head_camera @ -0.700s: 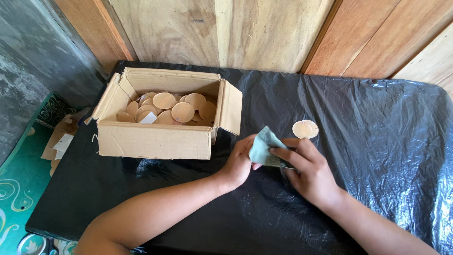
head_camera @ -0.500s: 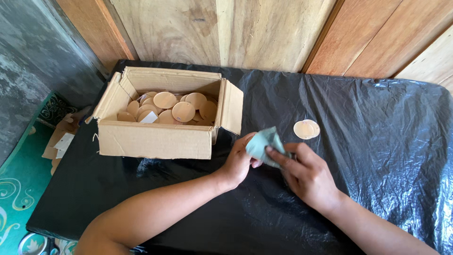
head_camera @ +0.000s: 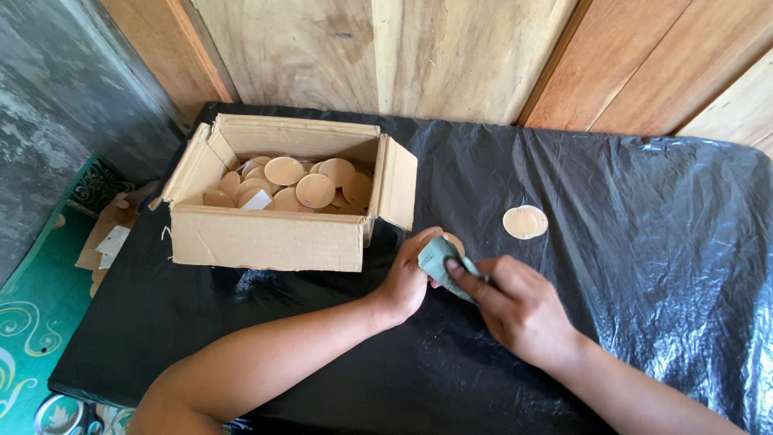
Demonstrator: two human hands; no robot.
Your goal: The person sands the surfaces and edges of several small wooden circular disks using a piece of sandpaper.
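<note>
Since half a second ago: both your hands have shifted left toward the box, and the green pad now lies folded over the disc you hold.

Item, near: your left hand [head_camera: 407, 278], fingers curled around a small wooden disc [head_camera: 456, 242], of which only a pale edge shows above the pad.
Item, just right of it: your right hand [head_camera: 515, 302], fingers pressing a grey-green abrasive pad [head_camera: 439, 259] onto that disc.
Item, beneath both: black plastic sheet [head_camera: 644, 306], crinkled, covering the table.
Item, farther right: one loose round wooden disc [head_camera: 525, 221], flat on the sheet, apart from your hands.
Item, far left: cardboard box [head_camera: 266, 238], flaps open, holding a heap of matching pale wooden discs [head_camera: 314, 191] and one small white slip; its right flap stands just beside your left hand.
Item, farthest: wooden plank wall [head_camera: 451, 56].
</note>
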